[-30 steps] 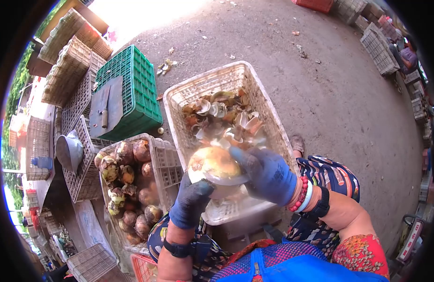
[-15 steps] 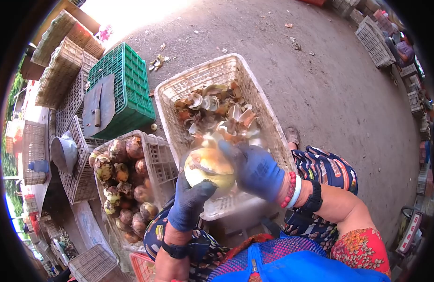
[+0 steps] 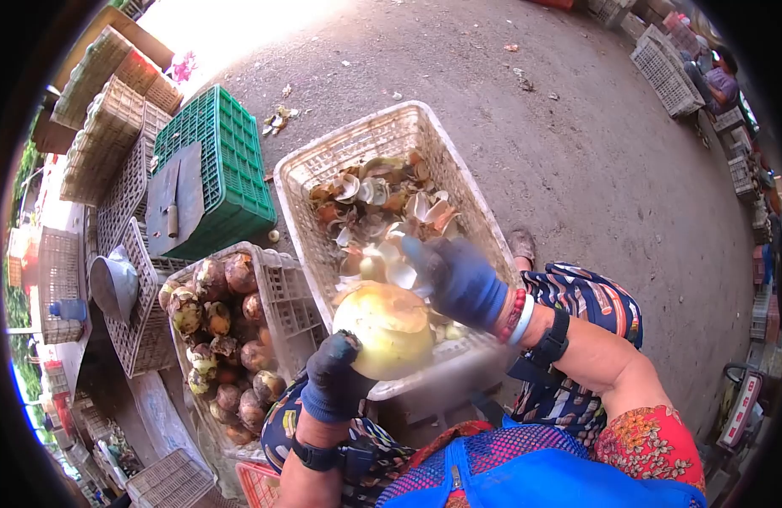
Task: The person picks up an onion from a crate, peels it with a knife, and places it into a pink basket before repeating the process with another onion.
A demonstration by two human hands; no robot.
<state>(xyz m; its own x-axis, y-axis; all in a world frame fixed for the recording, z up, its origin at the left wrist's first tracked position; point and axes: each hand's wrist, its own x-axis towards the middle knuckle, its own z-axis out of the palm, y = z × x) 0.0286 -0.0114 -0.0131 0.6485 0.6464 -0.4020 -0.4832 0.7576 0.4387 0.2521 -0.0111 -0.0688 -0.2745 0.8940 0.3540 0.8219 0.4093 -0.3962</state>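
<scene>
My left hand point(image 3: 336, 372), in a dark blue coated glove, is closed around the lower left side of a large, round, pale-yellow onion-like bulb point(image 3: 389, 334). The bulb has a brownish patch on top and sits over the near end of a dirty white crate point(image 3: 484, 199). To its right, clear of the bulb, is my right hand point(image 3: 467, 284), also gloved. Motion smears its fingers, so any object in them cannot be made out. Curved brown-and-white peels point(image 3: 374, 190) lie heaped in the crate beneath my hands.
At the left, another crate point(image 3: 294, 284) holds several brown and green round bulbs point(image 3: 256, 356). Behind it stands a green crate point(image 3: 247, 182) with a dark board and a handled tool point(image 3: 173, 222). A metal bowl point(image 3: 114, 284) and stacked crates are farther left. A person point(image 3: 719, 85) sits far right.
The bulb has turned in my left hand, showing a smoother, yellower face. My right hand has moved off the bulb, up and to the right.
</scene>
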